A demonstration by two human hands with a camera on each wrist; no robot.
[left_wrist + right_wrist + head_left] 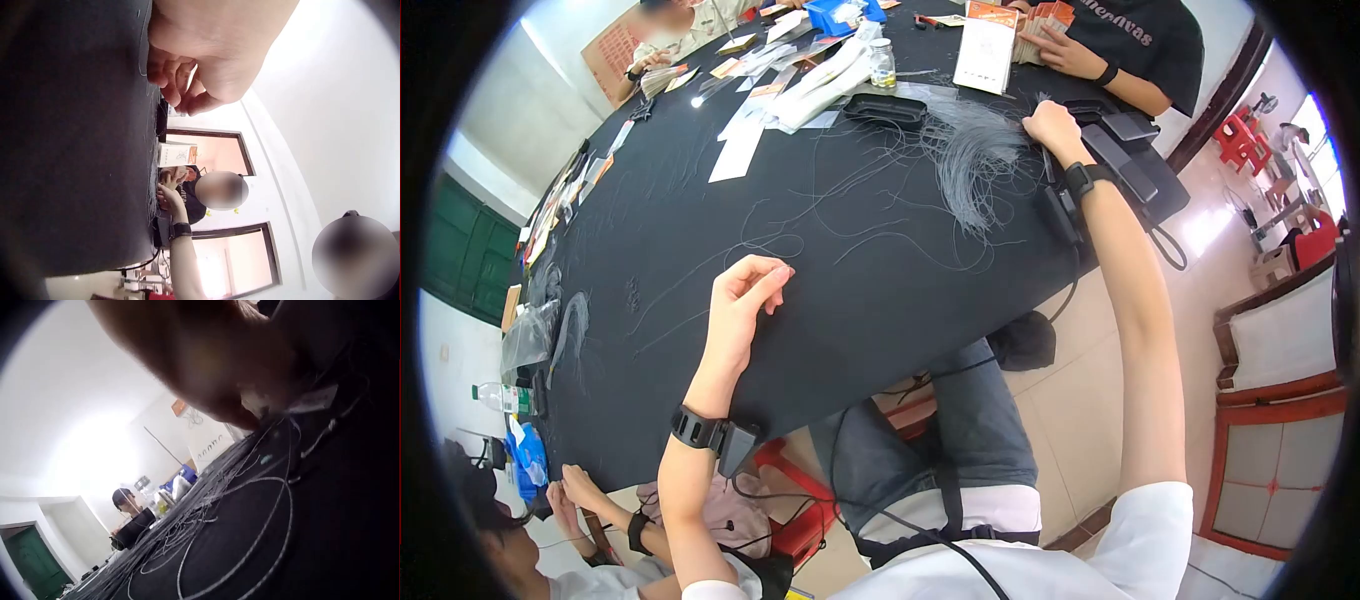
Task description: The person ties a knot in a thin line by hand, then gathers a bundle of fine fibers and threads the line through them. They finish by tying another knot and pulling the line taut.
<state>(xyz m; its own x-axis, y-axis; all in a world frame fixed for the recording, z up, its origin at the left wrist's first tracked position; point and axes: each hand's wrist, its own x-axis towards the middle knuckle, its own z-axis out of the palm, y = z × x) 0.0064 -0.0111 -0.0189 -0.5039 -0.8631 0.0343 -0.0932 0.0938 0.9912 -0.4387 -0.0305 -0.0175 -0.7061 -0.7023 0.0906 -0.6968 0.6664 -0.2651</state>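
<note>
Grey looped strands lie in a thick bundle on the black table, and they also cross the right wrist view. At the bundle's upper right end is my right hand, its fingers bent down onto the strands; in the right wrist view the hand is dark, with strands meeting at its fingertips. My left hand is above the table nearer me, fingers curled and thumb against the index finger. No object shows in it, also in the left wrist view. Thin loose strands run between the hands.
Beyond the bundle are a black tray, a glass jar, plastic bags and a standing white card. Black devices sit by my right wrist. Other people sit around the table.
</note>
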